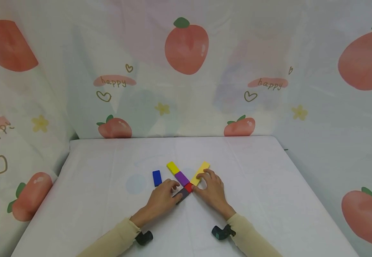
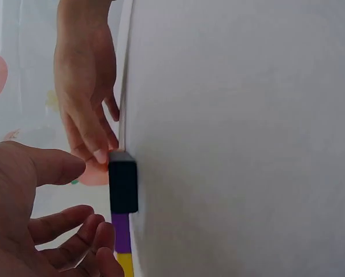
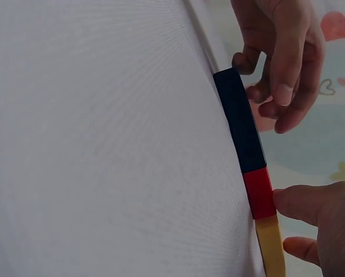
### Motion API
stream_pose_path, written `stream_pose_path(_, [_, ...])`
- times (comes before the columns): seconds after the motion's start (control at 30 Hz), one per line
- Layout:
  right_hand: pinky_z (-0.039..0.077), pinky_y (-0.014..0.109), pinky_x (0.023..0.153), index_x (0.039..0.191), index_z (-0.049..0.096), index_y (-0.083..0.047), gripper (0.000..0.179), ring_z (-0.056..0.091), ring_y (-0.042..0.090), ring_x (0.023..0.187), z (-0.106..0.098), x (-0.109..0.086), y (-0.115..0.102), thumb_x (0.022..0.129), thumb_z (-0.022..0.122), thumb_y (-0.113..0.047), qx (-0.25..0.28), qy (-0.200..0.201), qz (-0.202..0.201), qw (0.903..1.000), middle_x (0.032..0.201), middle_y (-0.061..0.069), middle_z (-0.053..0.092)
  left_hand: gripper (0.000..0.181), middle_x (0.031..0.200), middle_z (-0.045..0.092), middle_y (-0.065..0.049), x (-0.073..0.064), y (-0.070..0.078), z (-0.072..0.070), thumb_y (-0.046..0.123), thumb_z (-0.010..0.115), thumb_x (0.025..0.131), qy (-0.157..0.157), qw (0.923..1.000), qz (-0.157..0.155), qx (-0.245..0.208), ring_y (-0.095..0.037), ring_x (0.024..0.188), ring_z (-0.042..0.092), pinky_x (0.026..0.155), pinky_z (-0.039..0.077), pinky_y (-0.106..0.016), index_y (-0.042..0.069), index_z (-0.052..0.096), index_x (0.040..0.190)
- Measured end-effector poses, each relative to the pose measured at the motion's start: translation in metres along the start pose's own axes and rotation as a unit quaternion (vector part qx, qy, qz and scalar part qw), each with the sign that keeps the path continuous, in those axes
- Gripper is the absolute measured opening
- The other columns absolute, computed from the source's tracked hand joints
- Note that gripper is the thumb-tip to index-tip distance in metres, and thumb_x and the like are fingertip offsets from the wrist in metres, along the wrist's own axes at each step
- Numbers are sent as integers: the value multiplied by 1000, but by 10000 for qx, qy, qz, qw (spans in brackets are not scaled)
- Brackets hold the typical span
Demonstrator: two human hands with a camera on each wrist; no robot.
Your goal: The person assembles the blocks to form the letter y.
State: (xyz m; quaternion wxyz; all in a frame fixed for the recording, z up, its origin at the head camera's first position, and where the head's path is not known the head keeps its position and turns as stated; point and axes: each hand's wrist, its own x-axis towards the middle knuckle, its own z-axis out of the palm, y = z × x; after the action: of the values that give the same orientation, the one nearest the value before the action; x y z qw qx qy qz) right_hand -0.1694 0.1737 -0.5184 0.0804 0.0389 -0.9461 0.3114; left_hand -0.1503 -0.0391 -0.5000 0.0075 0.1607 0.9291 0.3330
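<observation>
Flat coloured blocks lie end to end in a branching figure on the table. A black block [image 1: 181,196] leads to a red block [image 1: 188,187], from which a pale yellow block [image 1: 201,172] slants to the far right. A purple block [image 1: 182,179] and a bright yellow block [image 1: 173,167] run to the far left. My right hand [image 1: 212,189] rests its thumb against the red block, with a fingertip at the pale yellow block. Beside the black block, my left hand [image 1: 164,197] has loosely bent fingers and holds nothing.
A blue block [image 1: 157,178] lies apart, beyond the left hand. The white-covered table [image 1: 115,171] meets a peach-print backdrop [image 1: 186,100] at its far edge. Small dark devices [image 1: 144,238] hang at both wrists.
</observation>
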Motion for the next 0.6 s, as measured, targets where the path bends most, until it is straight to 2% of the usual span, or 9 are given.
stream_pose_path(0.17, [29,62,108,109,66,-20,38,42,41,133,-1,0,-1,79,78,-39,-22,29,7,10000,143,11,48,35,102,64,0,0,0,-13,29,72,88,98,9995,-197,-207,-12,88,57,72,50,-24,12,65,119])
stream_pose_path(0.47, [31,63,105,106,66,-19,36,44,43,130,1,0,0,78,79,-36,18,138,-109,9998,141,12,49,32,102,68,-6,6,-15,-26,23,74,87,646,9975,-58,-268,-18,89,61,75,52,-30,8,67,114])
stream_pose_path(0.6, [30,63,106,107,66,-18,35,44,42,131,0,0,0,79,79,-35,40,111,-100,9999,141,12,49,32,101,67,-6,8,-20,-30,23,75,86,814,9963,-150,-208,-19,88,60,77,53,-31,9,67,114])
